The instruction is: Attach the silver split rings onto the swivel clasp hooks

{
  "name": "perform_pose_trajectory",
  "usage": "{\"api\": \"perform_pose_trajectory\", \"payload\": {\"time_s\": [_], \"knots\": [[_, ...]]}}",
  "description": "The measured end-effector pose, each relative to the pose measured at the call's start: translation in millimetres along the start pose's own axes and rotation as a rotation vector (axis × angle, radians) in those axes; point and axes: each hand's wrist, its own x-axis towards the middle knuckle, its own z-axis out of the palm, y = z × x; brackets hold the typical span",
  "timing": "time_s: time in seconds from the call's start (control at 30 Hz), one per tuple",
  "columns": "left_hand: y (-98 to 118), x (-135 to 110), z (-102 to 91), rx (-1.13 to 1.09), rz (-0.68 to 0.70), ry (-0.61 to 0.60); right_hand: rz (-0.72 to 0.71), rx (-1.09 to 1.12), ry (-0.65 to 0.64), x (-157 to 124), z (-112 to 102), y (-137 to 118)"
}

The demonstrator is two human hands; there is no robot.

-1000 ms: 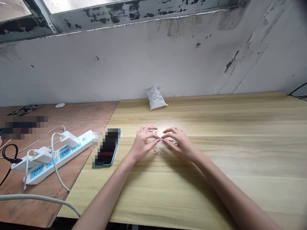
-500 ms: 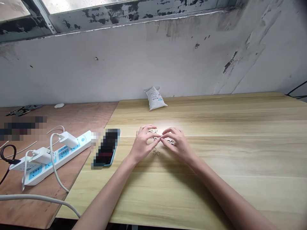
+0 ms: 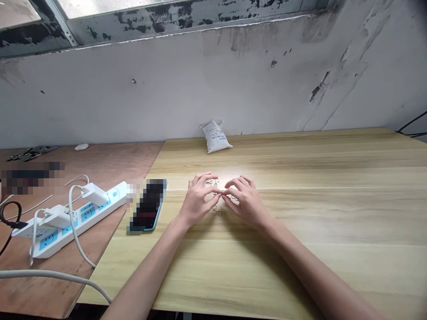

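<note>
The table [image 3: 350, 186] offers passage right of the right forearm [image 3: 303, 262]; phone [image 3: 153, 218] and power strip [image 3: 88, 213] obstruct the left.

Right hand [image 3: 248, 202]: shifted slightly left since the first picture; its thumb and index tips now nearer those of the left hand [image 3: 196, 202]. Metal pieces [image 3: 235, 198] beneath right hand: plainly visible earlier, now mostly covered by its fingers. Small piece [image 3: 222, 192] at the fingertips: bright earlier, now barely distinguishable. Camera view: slight shift, scene displaced a little left.
</note>
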Motion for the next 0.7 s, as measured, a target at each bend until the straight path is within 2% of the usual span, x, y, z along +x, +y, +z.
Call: {"api": "perform_pose_trajectory", "payload": {"time_s": [0.23, 0.4, 0.6, 0.7], "knots": [[2, 0, 2.3, 0.142, 0.009, -0.002, -0.134, -0.234, -0.016, 0, -2, 3], [3, 0, 1.6, 0.18, 0.025, -0.082, -0.235, -0.367, -0.009, -3, -7, 8], [2, 0, -1.0, 0.231, 0.028, -0.121, -0.351, -0.32, 0.054, -3, -9, -2], [-4, 0, -3.2, 0.251, 0.008, -0.105, -0.305, -0.255, 0.076, -2, -12, 1]]}}
